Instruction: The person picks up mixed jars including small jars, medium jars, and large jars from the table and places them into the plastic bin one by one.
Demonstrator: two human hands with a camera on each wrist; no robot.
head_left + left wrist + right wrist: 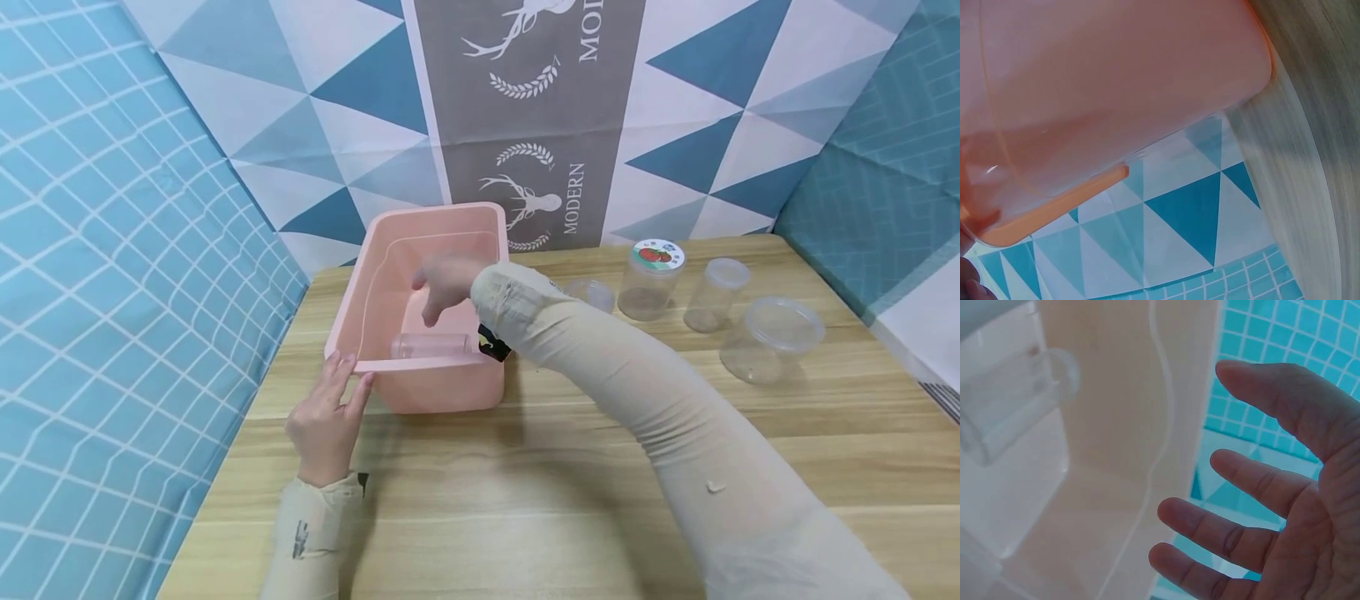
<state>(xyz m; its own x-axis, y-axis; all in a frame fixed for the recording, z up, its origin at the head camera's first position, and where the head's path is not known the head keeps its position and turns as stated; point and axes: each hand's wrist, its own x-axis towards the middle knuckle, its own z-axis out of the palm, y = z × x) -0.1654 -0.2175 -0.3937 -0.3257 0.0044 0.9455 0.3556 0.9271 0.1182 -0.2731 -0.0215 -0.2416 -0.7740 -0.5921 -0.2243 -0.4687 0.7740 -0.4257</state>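
Note:
A pink plastic bin (438, 392) stands on the table, tilted slightly in the head view. My left hand (326, 425) grips its near left corner, with fingers at the rim and thumb on the front side. Inside the bin a clear plastic jar (433, 345) lies on its side near the front wall; the right wrist view also has this jar (1013, 397). My right hand (447, 283) hovers over the bin's inside, fingers spread apart and holding nothing. In the right wrist view the palm and loosely bent fingers (1222, 537) show clearly, apart from the jar.
Right of the bin stand a clear jar with a printed lid (651, 279), a slim clear jar (716, 293) and a wide clear jar (771, 340). A low clear container (590, 293) is partly hidden by my right sleeve. Patterned cloth walls enclose the wooden table (480, 517).

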